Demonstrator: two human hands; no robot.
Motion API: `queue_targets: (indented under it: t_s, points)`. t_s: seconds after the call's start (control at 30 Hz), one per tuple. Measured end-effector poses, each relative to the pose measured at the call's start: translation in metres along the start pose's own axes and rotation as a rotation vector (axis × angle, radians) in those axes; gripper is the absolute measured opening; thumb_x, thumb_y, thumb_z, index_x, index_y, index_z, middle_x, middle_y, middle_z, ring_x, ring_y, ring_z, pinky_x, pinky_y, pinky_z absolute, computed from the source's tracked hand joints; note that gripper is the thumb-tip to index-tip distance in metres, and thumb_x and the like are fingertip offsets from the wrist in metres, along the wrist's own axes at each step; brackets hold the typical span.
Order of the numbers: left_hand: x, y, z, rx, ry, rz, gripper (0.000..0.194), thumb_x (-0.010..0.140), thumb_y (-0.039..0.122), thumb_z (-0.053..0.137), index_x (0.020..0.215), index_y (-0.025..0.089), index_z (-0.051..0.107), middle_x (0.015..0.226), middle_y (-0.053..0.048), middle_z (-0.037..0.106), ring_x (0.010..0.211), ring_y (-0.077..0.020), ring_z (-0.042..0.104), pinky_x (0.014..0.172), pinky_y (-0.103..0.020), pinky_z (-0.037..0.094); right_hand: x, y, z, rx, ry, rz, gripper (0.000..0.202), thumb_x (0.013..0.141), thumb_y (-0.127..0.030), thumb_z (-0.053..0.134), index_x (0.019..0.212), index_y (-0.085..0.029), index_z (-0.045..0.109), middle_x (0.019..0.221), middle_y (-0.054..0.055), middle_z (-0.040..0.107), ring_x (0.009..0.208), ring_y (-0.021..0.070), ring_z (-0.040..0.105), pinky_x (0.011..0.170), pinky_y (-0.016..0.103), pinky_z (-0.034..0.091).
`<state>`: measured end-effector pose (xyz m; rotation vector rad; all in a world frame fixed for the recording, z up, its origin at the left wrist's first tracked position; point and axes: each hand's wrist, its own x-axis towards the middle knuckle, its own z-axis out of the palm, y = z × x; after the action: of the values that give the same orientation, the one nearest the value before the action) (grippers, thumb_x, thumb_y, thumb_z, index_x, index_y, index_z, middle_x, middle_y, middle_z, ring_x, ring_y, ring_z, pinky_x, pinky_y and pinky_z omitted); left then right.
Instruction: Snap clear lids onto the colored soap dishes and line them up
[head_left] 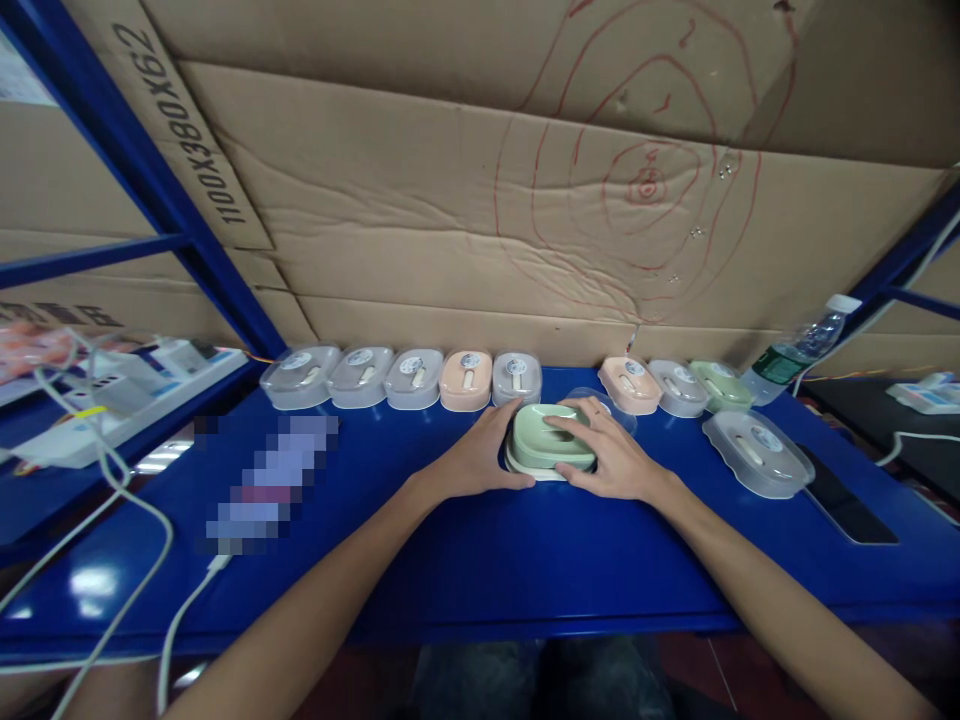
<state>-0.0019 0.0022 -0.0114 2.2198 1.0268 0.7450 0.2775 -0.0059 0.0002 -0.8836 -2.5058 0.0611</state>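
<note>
A small light-green plastic box (531, 422) with rounded corners and a white base lies near the middle of the blue table, between my hands. My left hand (484, 452) curves round its left side, with the thumb low at the white base. Over its right side lies my right hand (611, 458), fingers on the top and thumb at the front edge; these fingers hide part of the top. Just behind my right hand is a clear plastic cover (624, 412), partly hidden by it.
Several clear-covered boxes with round labels, such as a peach box (465, 382), line the back. Another clear-covered box (757, 455) partly overlaps a dark phone (851, 500). A water bottle (799, 350) leans back right. At left lie a pixelated device (274, 480), cables and a power strip (142, 400).
</note>
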Motion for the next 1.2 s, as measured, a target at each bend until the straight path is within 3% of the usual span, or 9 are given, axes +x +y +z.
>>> queue_targets:
  t_s: [0.23, 0.97, 1.1, 1.2]
  points:
    - [-0.002, 0.003, -0.001, 0.034, -0.003, -0.023, 0.117, 0.072, 0.053, 0.095, 0.167, 0.025, 0.033, 0.168, -0.018, 0.043, 0.153, -0.0465, 0.041, 0.125, -0.066, 0.035, 0.0, -0.002, 0.008, 0.001, 0.003, -0.023, 0.064, 0.095, -0.049, 0.07, 0.152, -0.024, 0.057, 0.149, 0.018, 0.053, 0.132, 0.0382, 0.053, 0.111, 0.062, 0.049]
    - [-0.001, 0.012, -0.004, 0.077, -0.038, 0.061, 0.092, 0.076, 0.05, 0.09, 0.156, 0.029, 0.049, 0.159, -0.013, 0.054, 0.147, -0.0421, 0.048, 0.122, -0.063, 0.04, -0.003, -0.01, 0.012, -0.12, -0.054, -0.038, 0.062, 0.098, -0.053, 0.065, 0.151, -0.021, 0.057, 0.147, 0.02, 0.054, 0.13, 0.0392, 0.053, 0.112, 0.064, 0.047]
    - [0.0, 0.011, -0.005, 0.084, -0.055, 0.071, 0.085, 0.077, 0.049, 0.091, 0.15, 0.028, 0.053, 0.152, -0.012, 0.059, 0.143, -0.0403, 0.051, 0.12, -0.061, 0.042, -0.003, -0.013, 0.007, -0.118, -0.071, -0.036, 0.066, 0.099, -0.056, 0.064, 0.153, -0.02, 0.055, 0.153, 0.022, 0.052, 0.137, 0.0412, 0.051, 0.116, 0.065, 0.044]
    - [-0.001, 0.01, -0.005, 0.091, -0.051, 0.057, 0.089, 0.077, 0.052, 0.091, 0.153, 0.028, 0.051, 0.155, -0.013, 0.057, 0.145, -0.0421, 0.049, 0.122, -0.062, 0.04, -0.006, -0.006, -0.005, -0.073, 0.012, 0.024, 0.063, 0.106, -0.054, 0.055, 0.161, -0.024, 0.045, 0.161, 0.019, 0.047, 0.147, 0.0392, 0.046, 0.122, 0.064, 0.041]
